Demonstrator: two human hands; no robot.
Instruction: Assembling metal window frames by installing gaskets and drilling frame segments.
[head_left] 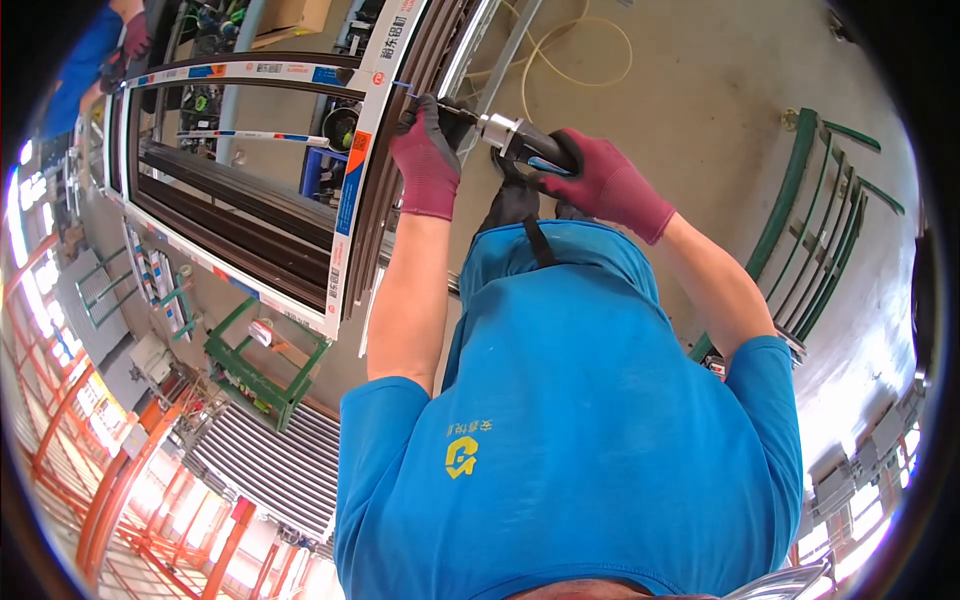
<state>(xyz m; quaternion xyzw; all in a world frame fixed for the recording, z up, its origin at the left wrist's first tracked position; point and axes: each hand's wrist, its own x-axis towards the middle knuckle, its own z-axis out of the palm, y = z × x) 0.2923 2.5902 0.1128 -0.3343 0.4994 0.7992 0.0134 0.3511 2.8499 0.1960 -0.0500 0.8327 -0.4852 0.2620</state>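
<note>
My right hand (605, 185), in a maroon and black glove, is wrapped round a power drill (505, 135) with a silver front and a dark body. The drill lies level, its front end toward the left. By its tip, my left hand (428, 155), gloved the same way, rests against the outer edge of a window frame (345, 225). Its fingers are bent close together near the bit, and what they pinch is hidden. The frame has dark profiles partly covered by white film with coloured labels.
Another person's gloved hand (137, 38) is at the frame's far left end. A pale hose (575, 50) loops on the floor ahead. Green metal racks stand at the right (790, 200) and lower left (250, 375). Long profiles (265, 460) are stacked behind the left rack.
</note>
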